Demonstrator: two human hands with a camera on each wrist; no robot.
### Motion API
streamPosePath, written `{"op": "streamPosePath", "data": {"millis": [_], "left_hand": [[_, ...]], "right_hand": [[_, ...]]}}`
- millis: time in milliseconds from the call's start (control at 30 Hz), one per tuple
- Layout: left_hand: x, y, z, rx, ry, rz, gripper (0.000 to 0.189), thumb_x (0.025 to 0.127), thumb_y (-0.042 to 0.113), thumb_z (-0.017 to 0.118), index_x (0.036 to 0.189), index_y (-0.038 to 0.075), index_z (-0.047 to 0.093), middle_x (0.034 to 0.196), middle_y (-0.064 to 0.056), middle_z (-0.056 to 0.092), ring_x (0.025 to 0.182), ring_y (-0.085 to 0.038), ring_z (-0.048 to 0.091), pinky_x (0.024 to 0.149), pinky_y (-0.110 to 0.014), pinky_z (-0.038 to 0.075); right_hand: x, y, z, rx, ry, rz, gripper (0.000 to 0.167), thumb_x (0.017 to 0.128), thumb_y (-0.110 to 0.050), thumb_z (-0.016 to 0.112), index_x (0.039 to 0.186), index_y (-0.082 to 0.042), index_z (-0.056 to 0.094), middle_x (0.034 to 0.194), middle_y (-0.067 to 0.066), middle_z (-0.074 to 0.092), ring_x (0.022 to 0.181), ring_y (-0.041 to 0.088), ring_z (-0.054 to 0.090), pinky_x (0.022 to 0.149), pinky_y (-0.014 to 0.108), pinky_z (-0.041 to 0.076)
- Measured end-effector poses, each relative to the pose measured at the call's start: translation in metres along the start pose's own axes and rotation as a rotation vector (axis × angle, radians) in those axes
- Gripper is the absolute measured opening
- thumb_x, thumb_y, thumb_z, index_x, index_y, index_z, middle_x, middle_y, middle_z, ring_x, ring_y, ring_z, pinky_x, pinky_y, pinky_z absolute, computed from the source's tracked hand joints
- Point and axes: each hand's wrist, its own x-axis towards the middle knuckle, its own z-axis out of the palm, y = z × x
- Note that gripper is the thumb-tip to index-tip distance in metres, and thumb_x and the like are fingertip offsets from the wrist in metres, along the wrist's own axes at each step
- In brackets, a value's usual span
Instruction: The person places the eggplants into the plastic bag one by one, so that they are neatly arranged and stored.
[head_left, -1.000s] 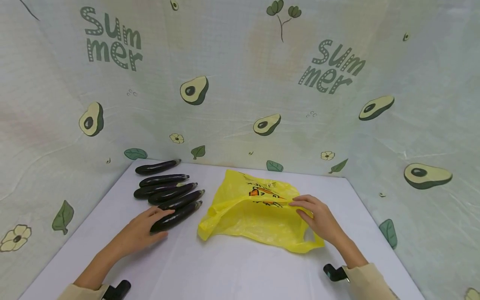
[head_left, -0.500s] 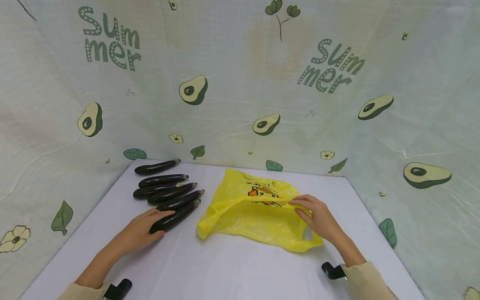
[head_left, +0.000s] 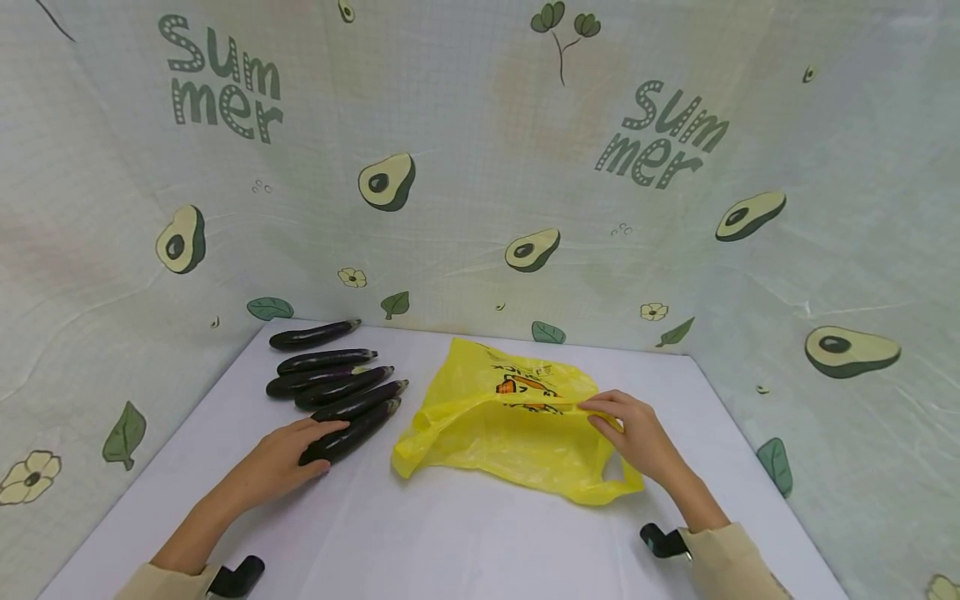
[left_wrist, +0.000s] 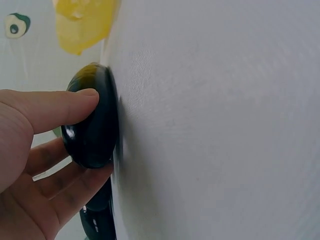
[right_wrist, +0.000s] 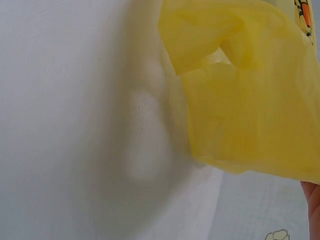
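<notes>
At the near end of a row of dark eggplants, my left hand [head_left: 276, 463] grips the nearest eggplant [head_left: 356, 433]. In the left wrist view the thumb presses one side of that eggplant [left_wrist: 97, 135] and the fingers curl round the other. It lies on the table, its stem end pointing toward the bag. A yellow plastic bag [head_left: 517, 454] with orange and black print lies crumpled in the middle, its rim raised. My right hand [head_left: 637, 433] pinches the bag's right edge. In the right wrist view the bag [right_wrist: 250, 110] covers most of that hand.
Several more eggplants [head_left: 341, 388] lie close together beyond the left hand, and one eggplant [head_left: 311, 336] sits apart at the back left. A white cloth covers the table [head_left: 450, 542]. Patterned fabric walls [head_left: 465, 167] stand at the back and both sides.
Almost nothing differs. The left thumb has drawn in slightly against the nearest eggplant, while the right hand stays at the bag's edge.
</notes>
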Motion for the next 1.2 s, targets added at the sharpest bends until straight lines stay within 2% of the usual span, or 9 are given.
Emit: {"op": "streamPosePath", "data": {"millis": [333,700,967,1100,1200], "left_hand": [[-0.002,0.0,-0.001,-0.02,0.01,0.006,0.06,0.091,0.014,0.084,0.147,0.018,0.063,0.143,-0.022,0.065,0.13,-0.048,0.061,0.102,-0.066,0.051],[-0.003,0.002,0.0,-0.09,-0.017,-0.014,0.061,0.094,0.016,0.081,0.151,0.02,0.06,0.146,-0.019,0.064,0.134,-0.049,0.058,0.105,-0.069,0.048],[0.003,0.005,-0.003,-0.114,-0.02,-0.007,0.062,0.095,0.015,0.08,0.153,0.02,0.058,0.148,-0.017,0.062,0.127,-0.041,0.064,0.096,-0.057,0.058],[0.004,0.007,-0.008,-0.099,0.014,0.032,0.062,0.095,0.015,0.081,0.153,0.019,0.058,0.147,-0.016,0.064,0.126,-0.037,0.065,0.092,-0.051,0.059],[0.005,0.01,-0.013,-0.095,0.034,0.062,0.063,0.094,0.016,0.082,0.152,0.018,0.059,0.146,-0.013,0.064,0.12,-0.03,0.067,0.087,-0.043,0.06]], "right_hand": [[0.002,-0.001,0.003,-0.002,0.036,0.012,0.032,0.089,0.002,0.083,0.117,-0.013,0.081,0.108,0.001,0.073,0.095,0.02,0.069,0.084,0.038,0.063],[0.004,-0.003,0.004,-0.01,0.039,0.04,0.031,0.089,0.003,0.083,0.116,-0.012,0.082,0.106,0.001,0.073,0.093,0.018,0.067,0.082,0.037,0.062],[0.005,-0.001,0.007,-0.015,0.061,0.032,0.029,0.088,0.002,0.084,0.114,-0.011,0.082,0.104,0.001,0.072,0.091,0.016,0.066,0.081,0.035,0.061],[0.006,-0.002,0.007,-0.025,0.067,0.044,0.027,0.09,0.0,0.083,0.114,-0.011,0.082,0.105,0.001,0.072,0.091,0.016,0.065,0.081,0.035,0.061],[0.007,-0.002,0.006,-0.027,0.068,0.067,0.026,0.09,-0.001,0.083,0.114,-0.012,0.082,0.106,0.001,0.071,0.092,0.016,0.065,0.081,0.036,0.061]]}}
